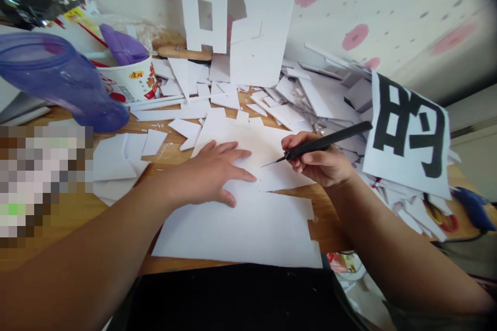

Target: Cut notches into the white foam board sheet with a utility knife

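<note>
My left hand (221,170) lies flat with its fingers spread on a white foam board sheet (267,137). Black and slim, a craft knife (324,140) is gripped in my right hand (316,163), its thin blade pointing left and down. The blade tip is close to the sheet, just right of my left fingertips; whether it touches I cannot tell. Small cuts or marks show on the sheet near the tip. Nearer to me, another white sheet (233,232) with a stepped right edge lies on the wooden table (326,217).
White offcuts (310,93) pile up along the wall. A cut-out board (256,67) leans there. On the right are a paper with a black character (411,129), scissors (450,222) and a blue tool (471,209). A purple bottle (89,93) and paper tub (132,80) stand left.
</note>
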{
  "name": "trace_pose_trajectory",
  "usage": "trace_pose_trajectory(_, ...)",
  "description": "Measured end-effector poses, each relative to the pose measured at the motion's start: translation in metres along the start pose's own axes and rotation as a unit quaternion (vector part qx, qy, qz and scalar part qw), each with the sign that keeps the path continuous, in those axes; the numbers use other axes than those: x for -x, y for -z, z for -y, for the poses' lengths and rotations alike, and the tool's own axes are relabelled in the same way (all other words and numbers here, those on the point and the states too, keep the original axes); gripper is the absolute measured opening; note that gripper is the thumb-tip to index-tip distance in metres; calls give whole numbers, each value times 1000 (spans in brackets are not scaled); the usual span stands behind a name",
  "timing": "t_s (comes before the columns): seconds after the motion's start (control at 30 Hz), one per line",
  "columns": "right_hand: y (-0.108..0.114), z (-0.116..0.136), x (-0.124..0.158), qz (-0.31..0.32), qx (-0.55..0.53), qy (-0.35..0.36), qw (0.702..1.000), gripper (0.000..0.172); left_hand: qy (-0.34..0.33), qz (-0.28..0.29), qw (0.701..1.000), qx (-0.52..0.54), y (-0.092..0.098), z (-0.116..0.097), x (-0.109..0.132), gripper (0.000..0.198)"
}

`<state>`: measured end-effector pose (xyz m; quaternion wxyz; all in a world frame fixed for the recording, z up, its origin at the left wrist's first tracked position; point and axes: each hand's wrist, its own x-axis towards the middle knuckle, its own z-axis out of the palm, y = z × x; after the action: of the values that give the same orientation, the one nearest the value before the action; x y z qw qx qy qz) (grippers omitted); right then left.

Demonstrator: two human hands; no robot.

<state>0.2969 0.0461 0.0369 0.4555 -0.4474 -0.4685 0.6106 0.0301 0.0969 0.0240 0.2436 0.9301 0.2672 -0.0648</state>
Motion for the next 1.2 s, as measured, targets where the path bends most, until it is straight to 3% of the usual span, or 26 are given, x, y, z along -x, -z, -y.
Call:
trace_pose_trajectory(0.1, -3, -3, -10, 66, -8, 26, 997, 45, -5, -5, 1000, -11, 0, 0, 0, 61)
trace_pose_trajectory(0.17, -6, -11, -16, 91, 2, 24, 996, 40, -5, -2, 1000, -18, 0, -1, 0, 60)
trace_pose_trajectory(0.27, -13, -23, -21, 59, -11, 8, 998, 25, -1, 4, 1000, -18, 1, -3, 0, 58)
trace_pose_trajectory(0.43, -17, -32, -20, -11, -29, 3, 1000, 20, 8, 5, 1000, -11, 2, -3, 0, 59)
trace_pose_trajectory(1.2, -19, -29, -23, 6, 68, -3, 998, 20, 2, 13, 1000, -26, 1, -1, -2, 58)
